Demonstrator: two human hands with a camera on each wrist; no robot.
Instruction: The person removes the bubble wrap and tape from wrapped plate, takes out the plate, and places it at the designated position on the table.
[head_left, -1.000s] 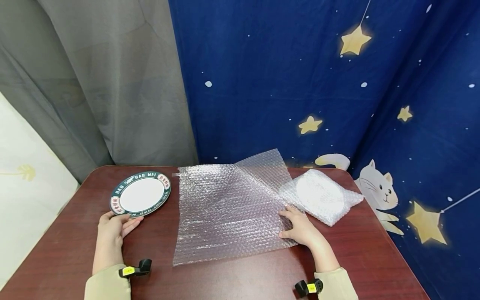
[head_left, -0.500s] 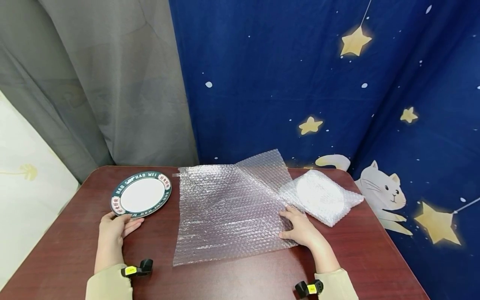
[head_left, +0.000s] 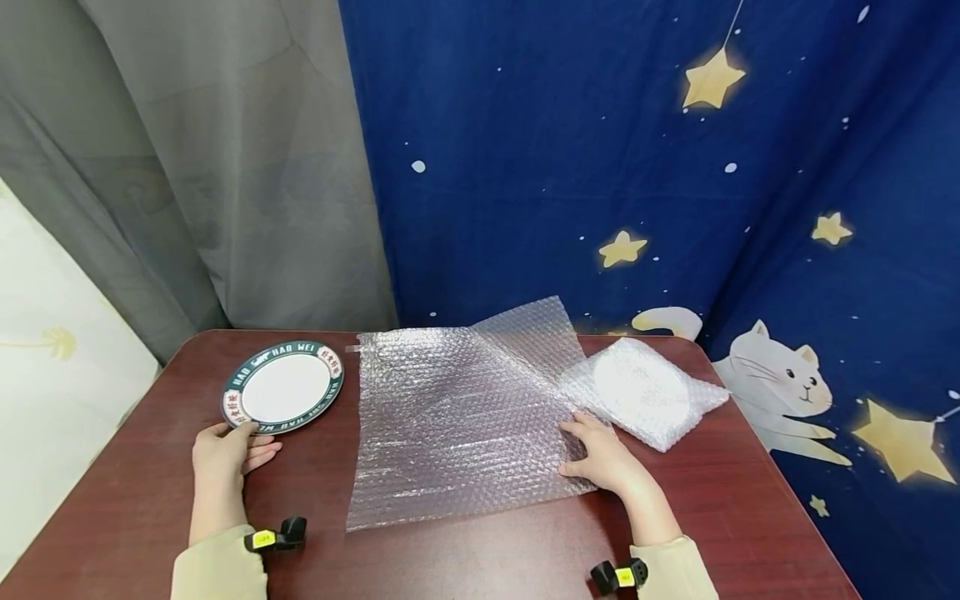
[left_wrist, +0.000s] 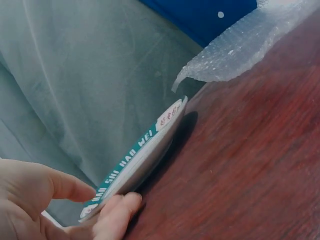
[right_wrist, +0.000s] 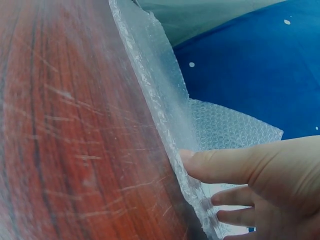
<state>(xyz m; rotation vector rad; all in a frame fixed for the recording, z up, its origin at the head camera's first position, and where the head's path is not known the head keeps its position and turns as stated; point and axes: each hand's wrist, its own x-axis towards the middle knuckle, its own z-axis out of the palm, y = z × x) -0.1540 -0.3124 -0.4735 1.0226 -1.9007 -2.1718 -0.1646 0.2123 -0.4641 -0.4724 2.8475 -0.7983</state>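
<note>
A round plate (head_left: 285,388) with a white middle and a dark green lettered rim lies at the left of the table. My left hand (head_left: 225,458) pinches its near-left rim; the left wrist view has the thumb above the plate (left_wrist: 135,155) and fingers beneath, the plate tilted with its shadow on the wood. A sheet of bubble wrap (head_left: 450,425) is spread in the middle. My right hand (head_left: 600,454) rests on its right edge, thumb and fingers spread. In the right wrist view, the thumb of the right hand (right_wrist: 265,185) lies along the bubble wrap (right_wrist: 162,100).
Just beyond the right hand lies a flat bundle (head_left: 643,392) wrapped in bubble wrap, something round and white inside. A small clear strip (head_left: 352,349) sticks out at the sheet's far-left corner. Grey and blue curtains (head_left: 525,167) hang behind the dark red wooden table (head_left: 450,562).
Both hands, the plate and the bubble wrap stay almost where they were. On the right, the blue curtain with its printed cat and star has shifted to the right.
</note>
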